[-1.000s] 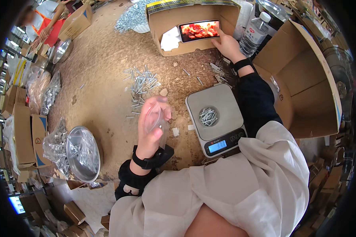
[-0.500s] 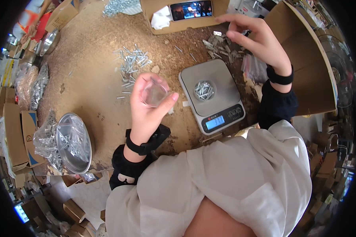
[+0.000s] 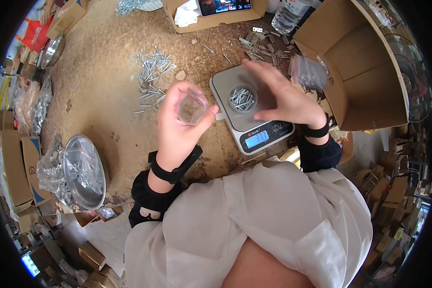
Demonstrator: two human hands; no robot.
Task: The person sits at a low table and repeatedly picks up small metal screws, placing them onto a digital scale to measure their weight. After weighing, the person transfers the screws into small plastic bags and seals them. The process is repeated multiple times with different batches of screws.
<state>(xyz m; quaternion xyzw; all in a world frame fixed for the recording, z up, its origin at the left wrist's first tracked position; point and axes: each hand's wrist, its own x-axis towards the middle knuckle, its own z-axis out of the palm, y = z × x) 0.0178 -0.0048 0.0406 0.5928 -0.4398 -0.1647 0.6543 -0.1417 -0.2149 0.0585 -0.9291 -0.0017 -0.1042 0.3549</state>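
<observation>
My left hand (image 3: 180, 113) is closed around a small clear plastic cup (image 3: 192, 107), which it holds above the table left of the scale. On the steel plate of a digital scale (image 3: 221, 79) stands a small round cup (image 3: 231, 106) full of silvery screws (image 3: 242, 99). Over the scale's right side, my right hand (image 3: 288, 98) curves beside that cup with thumb and fingers apart and nothing between them. Whether it touches the cup, I cannot tell. A loose pile of long screws (image 3: 152, 66) lies on the table beyond my left hand.
At the far edge a cardboard tray (image 3: 216, 21) holds a phone (image 3: 224, 6). Small metal pieces (image 3: 269, 48), a water bottle (image 3: 289, 15), plastic bags (image 3: 308, 72) and a large open carton (image 3: 369, 91) occupy the right. A steel bowl (image 3: 104, 180) with bags stands at left.
My right hand has come down from near the phone tray to the scale, beside the screw cup. My left hand still holds the clear cup. The view has shifted slightly.
</observation>
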